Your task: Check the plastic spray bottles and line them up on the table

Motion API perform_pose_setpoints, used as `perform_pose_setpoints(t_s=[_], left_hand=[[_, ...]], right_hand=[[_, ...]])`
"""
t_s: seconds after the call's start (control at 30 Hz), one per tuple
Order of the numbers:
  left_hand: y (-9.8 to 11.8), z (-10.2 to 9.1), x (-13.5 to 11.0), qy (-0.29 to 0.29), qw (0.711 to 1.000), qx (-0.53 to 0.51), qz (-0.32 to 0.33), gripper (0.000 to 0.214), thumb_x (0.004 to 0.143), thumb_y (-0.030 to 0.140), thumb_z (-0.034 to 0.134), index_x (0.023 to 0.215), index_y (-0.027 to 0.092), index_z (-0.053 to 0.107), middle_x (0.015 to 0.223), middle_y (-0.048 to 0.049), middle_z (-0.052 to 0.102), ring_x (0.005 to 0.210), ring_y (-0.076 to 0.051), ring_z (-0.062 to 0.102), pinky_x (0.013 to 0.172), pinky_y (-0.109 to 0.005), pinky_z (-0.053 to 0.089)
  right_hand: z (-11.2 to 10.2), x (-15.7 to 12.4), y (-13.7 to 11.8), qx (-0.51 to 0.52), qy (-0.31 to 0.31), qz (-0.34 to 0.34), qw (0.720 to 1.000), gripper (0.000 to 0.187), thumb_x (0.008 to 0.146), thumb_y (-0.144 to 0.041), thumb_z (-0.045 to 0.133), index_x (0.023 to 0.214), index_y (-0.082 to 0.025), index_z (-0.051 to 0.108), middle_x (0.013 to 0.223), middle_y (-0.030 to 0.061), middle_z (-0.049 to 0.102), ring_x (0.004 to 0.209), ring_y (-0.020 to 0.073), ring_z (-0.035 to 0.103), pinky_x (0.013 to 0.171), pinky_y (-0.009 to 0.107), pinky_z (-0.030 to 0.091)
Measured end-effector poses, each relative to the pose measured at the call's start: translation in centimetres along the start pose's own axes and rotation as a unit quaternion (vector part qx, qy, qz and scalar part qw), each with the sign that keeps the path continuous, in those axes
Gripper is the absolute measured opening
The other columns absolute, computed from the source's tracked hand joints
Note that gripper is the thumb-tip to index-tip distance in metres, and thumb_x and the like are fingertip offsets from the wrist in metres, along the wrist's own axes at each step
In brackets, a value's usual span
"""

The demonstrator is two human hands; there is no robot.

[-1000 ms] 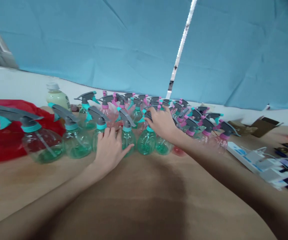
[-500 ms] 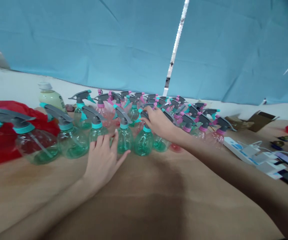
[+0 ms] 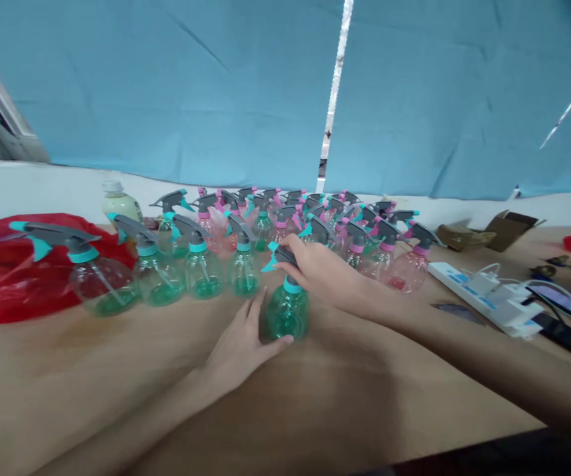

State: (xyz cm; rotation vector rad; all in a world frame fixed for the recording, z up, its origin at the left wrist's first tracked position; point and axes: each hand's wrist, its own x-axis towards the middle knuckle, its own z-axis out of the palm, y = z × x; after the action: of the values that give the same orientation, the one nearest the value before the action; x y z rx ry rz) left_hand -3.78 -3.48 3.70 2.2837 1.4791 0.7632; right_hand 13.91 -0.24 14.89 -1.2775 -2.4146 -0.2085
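A spray bottle with a clear green body, turquoise collar and grey head stands on the table, in front of the other bottles. My right hand is closed around its spray head from the right. At the bottle's left side, my left hand has its fingers stretched out and its thumb along the bottle's lower front. Whether the left fingers touch the bottle, I cannot tell. Left of the held one, a row of green spray bottles stands upright. Behind are several spray bottles with pink collars.
A red plastic bag lies at the left, before a pale yellow bottle with a white cap. To the right lie a white power strip with plugs and cables, and an open cardboard box. A blue sheet hangs behind.
My right hand has drawn the green spray bottle out of the row toward me. My left hand has moved right and down, from the row to this bottle's side.
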Motion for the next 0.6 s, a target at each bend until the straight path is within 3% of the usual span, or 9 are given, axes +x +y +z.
perform_pose_setpoints(t_s=[0.17,0.33,0.5,0.6], left_hand=[[2.2,1.8,-1.1,0.000,0.998,-0.065,0.008,0.077,0.079,0.050,0.067,0.139,0.020,0.029,0.132,-0.0172,0.048,0.123,-0.035,0.047,0.097,-0.054,0.040],[3.5,3.2,-1.8,0.006,0.993,-0.107,0.046,0.071,0.081,0.046,0.067,0.138,0.024,0.030,0.134,-0.0142,0.047,0.127,-0.034,0.043,0.103,-0.056,0.034],[4.4,4.2,-1.3,-0.012,0.990,-0.123,0.064,0.073,0.082,0.041,0.067,0.141,0.025,0.027,0.137,-0.0139,0.044,0.128,-0.033,0.042,0.103,-0.057,0.033],[4.8,4.9,-0.7,-0.026,0.988,-0.136,0.072,0.073,0.081,0.039,0.067,0.141,0.026,0.028,0.135,-0.0130,0.047,0.126,-0.034,0.044,0.100,-0.057,0.036]], right_hand=[[-0.8,-2.9,0.1,0.067,-0.001,0.005,0.998,0.028,0.094,-0.030,0.046,0.115,-0.011,0.050,0.092,0.0123,0.070,0.079,0.0255,0.066,0.058,0.031,0.042],[-1.6,-5.6,1.6,0.201,0.016,0.012,0.979,0.033,0.091,-0.040,0.051,0.114,-0.017,0.053,0.096,0.0081,0.068,0.082,0.0214,0.064,0.066,0.032,0.047],[-2.5,-8.4,3.5,0.342,-0.052,0.014,0.938,0.057,0.077,-0.044,0.068,0.125,-0.021,0.049,0.113,0.0080,0.065,0.095,0.0233,0.064,0.076,0.036,0.053],[-1.7,-9.6,4.9,0.386,-0.026,0.021,0.922,0.068,0.071,-0.039,0.074,0.131,-0.023,0.045,0.124,0.0099,0.062,0.104,0.0256,0.064,0.082,0.039,0.054]])
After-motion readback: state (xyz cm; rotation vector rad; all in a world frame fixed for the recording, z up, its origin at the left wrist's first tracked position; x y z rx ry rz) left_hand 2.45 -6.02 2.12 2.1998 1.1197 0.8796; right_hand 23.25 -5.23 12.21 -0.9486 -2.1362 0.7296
